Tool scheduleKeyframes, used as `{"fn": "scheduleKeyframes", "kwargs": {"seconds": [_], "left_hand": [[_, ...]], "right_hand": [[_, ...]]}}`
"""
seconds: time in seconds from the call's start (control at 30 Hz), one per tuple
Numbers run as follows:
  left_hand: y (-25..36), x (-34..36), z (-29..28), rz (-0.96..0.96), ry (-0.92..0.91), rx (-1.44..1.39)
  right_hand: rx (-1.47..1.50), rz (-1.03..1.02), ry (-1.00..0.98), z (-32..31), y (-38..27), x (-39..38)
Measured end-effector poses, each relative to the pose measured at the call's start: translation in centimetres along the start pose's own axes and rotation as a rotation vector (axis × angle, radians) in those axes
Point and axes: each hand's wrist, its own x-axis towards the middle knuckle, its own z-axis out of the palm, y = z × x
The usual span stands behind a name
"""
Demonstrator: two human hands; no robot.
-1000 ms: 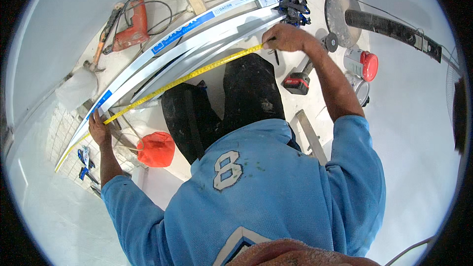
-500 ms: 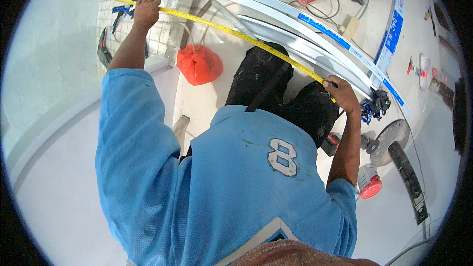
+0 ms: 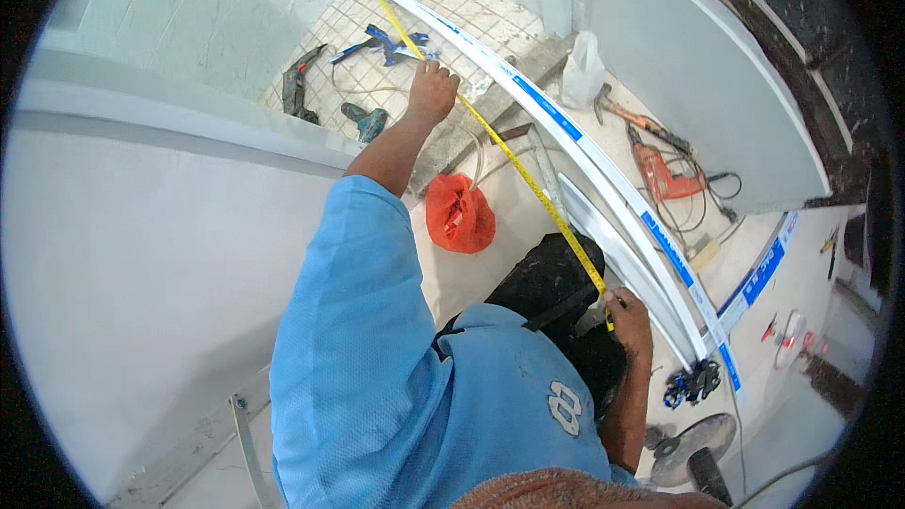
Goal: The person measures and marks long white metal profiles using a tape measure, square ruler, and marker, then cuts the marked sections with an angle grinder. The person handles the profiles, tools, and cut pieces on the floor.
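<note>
A yellow measuring tape (image 3: 523, 170) runs stretched out from the far left end of a long white profile strip (image 3: 599, 160) with blue film on it. My left hand (image 3: 434, 92) is closed on the tape blade, partway along and apart from the strip. Nearer my body, over my knees, my right hand (image 3: 629, 319) pinches the tape between thumb and fingers. A short piece of blade hangs below it. The tape's case cannot be made out. More white strips (image 3: 617, 236) lie beside the long one.
An orange corded drill (image 3: 665, 172) and a hammer (image 3: 641, 121) lie beyond the strips. A red bag (image 3: 459, 215) sits near my left forearm. On the tiled floor are a power tool (image 3: 297, 90) and blue film scraps (image 3: 385, 43). A blue-filmed strip (image 3: 759, 269) lies at the right.
The view has swung toward the left, so the strip's far end and tiled floor show more fully. Both hands keep hold of the stretched tape.
</note>
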Motion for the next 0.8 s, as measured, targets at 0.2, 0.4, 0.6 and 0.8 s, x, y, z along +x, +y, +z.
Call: {"fn": "scheduleKeyframes", "kwargs": {"seconds": [0.2, 0.4, 0.6, 0.8], "left_hand": [[-0.5, -1.3, 3.0, -0.209, 0.208, -0.109], [3.1, 0.4, 2.9, -0.039, 0.211, -0.047], [10.0, 0.1, 5.9, -0.076, -0.484, -0.613], [16.4, -1.9, 6.4, -1.039, -0.270, -2.593]], "right_hand": [[-0.113, -0.066, 0.026, 1.8, -3.5, 2.2], [-0.165, -0.058, 0.017, 1.3, -5.7, 3.0], [-0.111, -0.091, -0.048, 0.1, -1.0, 4.9], [-0.077, -0.035, -0.032, 0.5, -0.1, 4.6]]}}
